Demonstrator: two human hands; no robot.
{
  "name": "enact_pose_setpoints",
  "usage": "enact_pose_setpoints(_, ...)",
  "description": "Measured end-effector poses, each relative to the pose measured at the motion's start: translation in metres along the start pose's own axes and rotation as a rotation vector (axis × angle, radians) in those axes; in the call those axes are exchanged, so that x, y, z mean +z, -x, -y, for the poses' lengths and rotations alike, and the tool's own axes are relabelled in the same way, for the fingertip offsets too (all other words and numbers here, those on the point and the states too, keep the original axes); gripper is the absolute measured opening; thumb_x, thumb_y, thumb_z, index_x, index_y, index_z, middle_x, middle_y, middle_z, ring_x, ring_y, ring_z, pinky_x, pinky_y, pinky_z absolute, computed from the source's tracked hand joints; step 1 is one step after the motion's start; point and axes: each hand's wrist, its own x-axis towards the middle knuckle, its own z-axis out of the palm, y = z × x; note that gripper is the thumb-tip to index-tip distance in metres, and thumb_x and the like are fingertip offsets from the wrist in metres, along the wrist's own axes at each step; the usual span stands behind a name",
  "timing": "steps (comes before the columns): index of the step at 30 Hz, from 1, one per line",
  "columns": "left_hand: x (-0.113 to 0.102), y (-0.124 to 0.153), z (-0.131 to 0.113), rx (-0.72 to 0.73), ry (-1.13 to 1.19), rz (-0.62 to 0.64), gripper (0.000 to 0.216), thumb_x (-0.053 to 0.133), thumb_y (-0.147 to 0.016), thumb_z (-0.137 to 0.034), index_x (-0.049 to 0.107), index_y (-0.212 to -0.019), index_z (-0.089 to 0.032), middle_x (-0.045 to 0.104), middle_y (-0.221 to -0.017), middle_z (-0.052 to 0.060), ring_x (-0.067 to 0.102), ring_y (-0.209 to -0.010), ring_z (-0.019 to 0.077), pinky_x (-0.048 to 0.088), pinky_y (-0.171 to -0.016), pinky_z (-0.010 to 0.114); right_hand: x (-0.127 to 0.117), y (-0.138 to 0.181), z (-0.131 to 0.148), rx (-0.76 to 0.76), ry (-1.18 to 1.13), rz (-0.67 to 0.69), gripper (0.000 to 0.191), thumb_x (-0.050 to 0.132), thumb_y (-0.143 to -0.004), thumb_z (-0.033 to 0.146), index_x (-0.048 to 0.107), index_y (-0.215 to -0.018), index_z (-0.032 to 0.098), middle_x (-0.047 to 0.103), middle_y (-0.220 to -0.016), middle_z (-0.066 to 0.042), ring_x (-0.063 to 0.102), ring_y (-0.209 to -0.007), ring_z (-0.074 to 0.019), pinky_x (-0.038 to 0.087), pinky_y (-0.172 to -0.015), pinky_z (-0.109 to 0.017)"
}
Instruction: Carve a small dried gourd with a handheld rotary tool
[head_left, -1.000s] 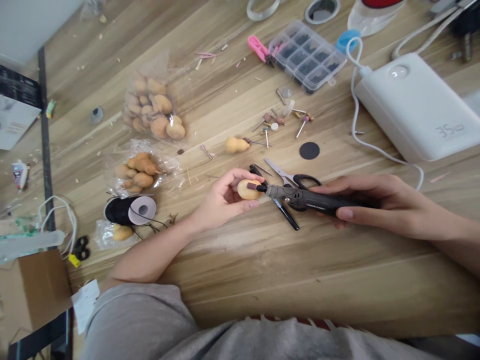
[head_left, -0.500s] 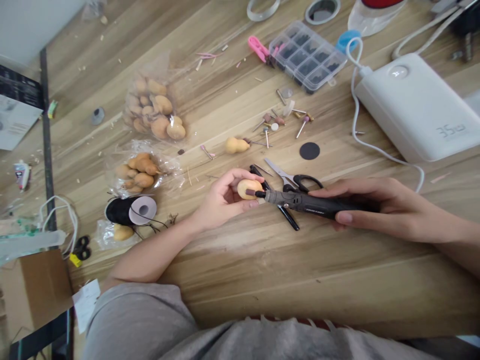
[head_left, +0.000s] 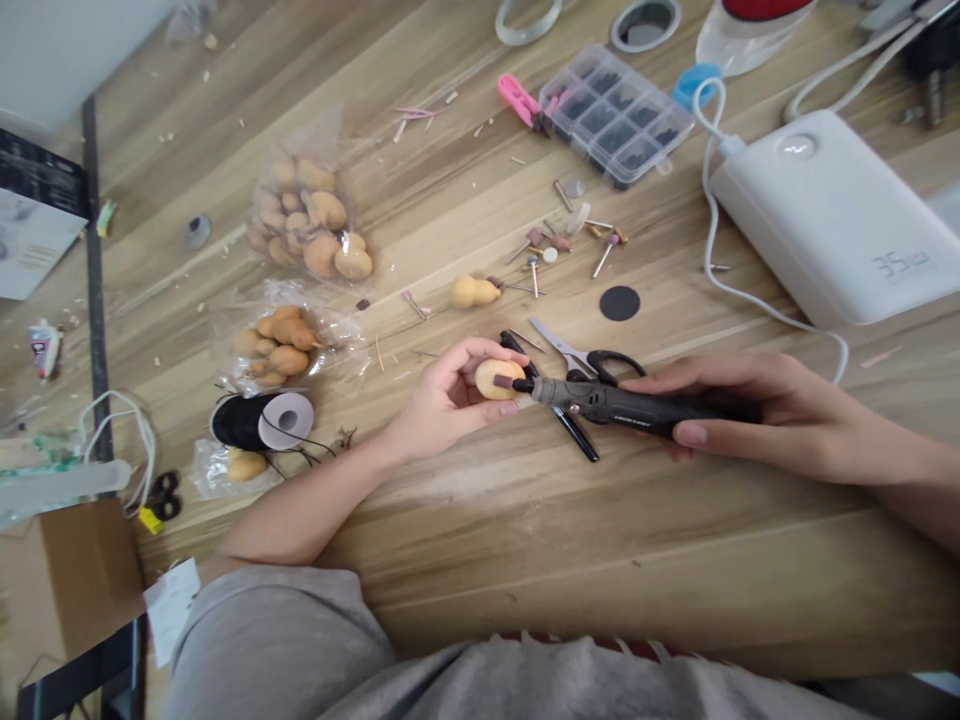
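Little has changed since a second ago: at mid-frame the left hand [head_left: 442, 400] still pinches the small gourd [head_left: 496, 378], the right hand [head_left: 750, 415] still grips the dark rotary tool [head_left: 622, 405] with its bit against the gourd, and the white power bank [head_left: 832, 215] at upper right reads "35".

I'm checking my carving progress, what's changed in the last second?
Very little. The grinding tool in the right hand slid slightly toward the person, so its tip sits lower on the small gourd. The left hand still holds the gourd; things on the table stayed put.
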Motion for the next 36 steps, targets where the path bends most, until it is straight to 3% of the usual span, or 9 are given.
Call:
enact_pose_setpoints(3, 0.0, 0.0001, -0.0002, -0.013, -0.009, -0.005, 0.039, 0.075, -0.076, -0.014, 0.054, -0.108, -0.017, 0.068, -0.118, 0.011, 0.068, -0.098, 0.0126, 0.054, -0.083, 0.023, -0.0027, -0.0004, -0.001, 0.003, 0.024, 0.023, 0.034, 0.071, -0.082, 0.029, 0.071, -0.115, 0.035, 0.075, -0.111, 0.0, 0.072, -0.097, -0.0205, 0.058, -0.082, -0.026)
enact_pose_setpoints(7, 0.0002, 0.0002, 0.0002, 0.008, 0.007, 0.002, 0.039, 0.074, -0.076, -0.012, 0.055, -0.11, -0.017, 0.067, -0.119, 0.011, 0.068, -0.099, 0.0127, 0.055, -0.082, 0.022, -0.0062, 0.0002, -0.0017, 0.039, 0.022, 0.076, 0.037, 0.068, -0.085, 0.029, 0.067, -0.121, 0.034, 0.075, -0.114, -0.002, 0.073, -0.093, -0.0207, 0.06, -0.069, -0.024)
enact_pose_setpoints(11, 0.0003, 0.0002, 0.0004, 0.011, 0.033, 0.009, 0.04, 0.073, -0.076, -0.008, 0.055, -0.11, -0.018, 0.067, -0.119, 0.01, 0.068, -0.099, 0.012, 0.056, -0.084, 0.023, -0.004, 0.0002, -0.0006, -0.025, 0.043, 0.035, 0.033, 0.072, -0.081, 0.029, 0.071, -0.114, 0.035, 0.076, -0.111, 0.001, 0.072, -0.097, -0.0192, 0.058, -0.084, -0.025)
enact_pose_setpoints(16, 0.0002, 0.0001, 0.0001, 0.013, 0.017, 0.008, 0.04, 0.074, -0.075, -0.009, 0.055, -0.11, -0.018, 0.067, -0.12, 0.01, 0.068, -0.1, 0.0121, 0.056, -0.082, 0.02, -0.0036, -0.0015, -0.001, 0.029, -0.002, 0.041, 0.034, 0.07, -0.083, 0.03, 0.07, -0.117, 0.033, 0.075, -0.114, -0.002, 0.073, -0.093, -0.0209, 0.06, -0.07, -0.024)
enact_pose_setpoints(20, 0.0001, 0.0002, 0.0003, 0.004, 0.016, 0.006, 0.04, 0.074, -0.076, -0.01, 0.055, -0.11, -0.018, 0.067, -0.119, 0.009, 0.068, -0.099, 0.0125, 0.056, -0.083, 0.023, -0.0036, -0.002, -0.001, -0.014, 0.022, 0.045, 0.034, 0.072, -0.081, 0.028, 0.071, -0.114, 0.035, 0.075, -0.113, 0.0, 0.072, -0.097, -0.0201, 0.059, -0.082, -0.025)
enact_pose_setpoints(25, 0.0001, 0.0006, 0.0014, 0.023, 0.015, -0.001, 0.041, 0.074, -0.075, -0.009, 0.056, -0.111, -0.018, 0.067, -0.119, 0.01, 0.068, -0.099, 0.0123, 0.056, -0.08, 0.02, -0.002, 0.0002, -0.0011, 0.051, -0.048, 0.031, 0.035, 0.069, -0.084, 0.03, 0.068, -0.118, 0.036, 0.076, -0.106, 0.0, 0.073, -0.091, -0.0195, 0.06, -0.068, -0.022)
enact_pose_setpoints(30, 0.0004, 0.0002, 0.0008, 0.009, 0.027, 0.004, 0.041, 0.074, -0.075, -0.008, 0.056, -0.11, -0.019, 0.067, -0.118, 0.009, 0.068, -0.099, 0.0114, 0.056, -0.083, 0.021, -0.0018, 0.0003, -0.0006, -0.001, 0.018, 0.033, 0.033, 0.072, -0.081, 0.029, 0.071, -0.113, 0.038, 0.075, -0.111, 0.002, 0.071, -0.098, -0.0175, 0.057, -0.082, -0.022)
enact_pose_setpoints(34, 0.0006, 0.0004, 0.0009, 0.033, 0.028, 0.007, 0.041, 0.073, -0.076, -0.008, 0.056, -0.111, -0.019, 0.067, -0.119, 0.009, 0.068, -0.098, 0.0107, 0.055, -0.079, 0.018, -0.0018, -0.0006, -0.0013, 0.059, -0.041, 0.009, 0.033, 0.069, -0.084, 0.032, 0.069, -0.117, 0.034, 0.075, -0.111, -0.002, 0.073, -0.088, -0.0188, 0.059, -0.067, -0.022)
enact_pose_setpoints(36, 0.0003, 0.0006, 0.0011, 0.024, 0.019, 0.004, 0.041, 0.074, -0.076, -0.01, 0.056, -0.111, -0.019, 0.067, -0.119, 0.009, 0.068, -0.098, 0.0118, 0.055, -0.079, 0.02, -0.0029, -0.001, -0.0016, 0.063, -0.032, 0.033, 0.034, 0.069, -0.083, 0.032, 0.069, -0.117, 0.033, 0.075, -0.111, -0.002, 0.073, -0.087, -0.0195, 0.059, -0.067, -0.024)
